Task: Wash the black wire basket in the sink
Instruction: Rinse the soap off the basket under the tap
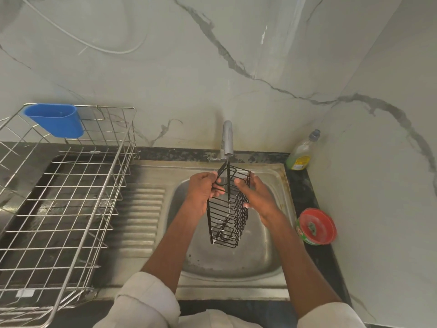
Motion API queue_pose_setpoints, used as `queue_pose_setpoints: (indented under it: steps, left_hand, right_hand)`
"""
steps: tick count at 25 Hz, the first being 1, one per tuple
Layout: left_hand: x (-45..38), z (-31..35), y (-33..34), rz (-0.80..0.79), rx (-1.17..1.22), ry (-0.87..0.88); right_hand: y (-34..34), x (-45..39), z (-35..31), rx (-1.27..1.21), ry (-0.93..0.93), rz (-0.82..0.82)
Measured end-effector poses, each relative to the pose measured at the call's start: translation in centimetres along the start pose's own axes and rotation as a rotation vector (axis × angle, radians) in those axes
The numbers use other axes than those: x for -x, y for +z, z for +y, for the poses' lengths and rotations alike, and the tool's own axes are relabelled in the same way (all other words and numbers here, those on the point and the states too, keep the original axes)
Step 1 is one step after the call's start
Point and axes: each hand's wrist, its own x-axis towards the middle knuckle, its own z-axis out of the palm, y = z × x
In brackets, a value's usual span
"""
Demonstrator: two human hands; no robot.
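Note:
The black wire basket [228, 211] is a tall narrow cage held upright over the steel sink [236, 261], right below the tap [227, 138]. A thin stream of water falls from the tap into the basket. My left hand [204, 192] grips the basket's top left edge and its hook wires. My right hand [256, 197] clasps the basket's right side, fingers against the wires. The basket's lower end hangs above the drain.
A large metal dish rack [63, 204] with a blue cup holder [55, 120] stands on the left, over the drainboard. A dish soap bottle [302, 151] sits in the back right corner. A red round soap tub [315, 227] rests on the right counter edge.

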Motion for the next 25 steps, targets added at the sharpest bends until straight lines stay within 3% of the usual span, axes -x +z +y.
queue_pose_setpoints:
  steps: [6, 11, 25]
  left_hand:
    - [-0.2, 0.3, -0.7, 0.064, 0.089, 0.013]
    - [0.2, -0.3, -1.7, 0.055, 0.137, 0.054]
    - [1.6, -1.5, -1.1, 0.012, 0.244, 0.092]
  right_hand:
    - [2.9, -1.3, 0.6, -0.05, -0.037, 0.003]
    - [3.7, 0.2, -1.1, -0.059, 0.051, -0.07]
    - [1.5, 1.9, -0.7, -0.096, 0.11, -0.128]
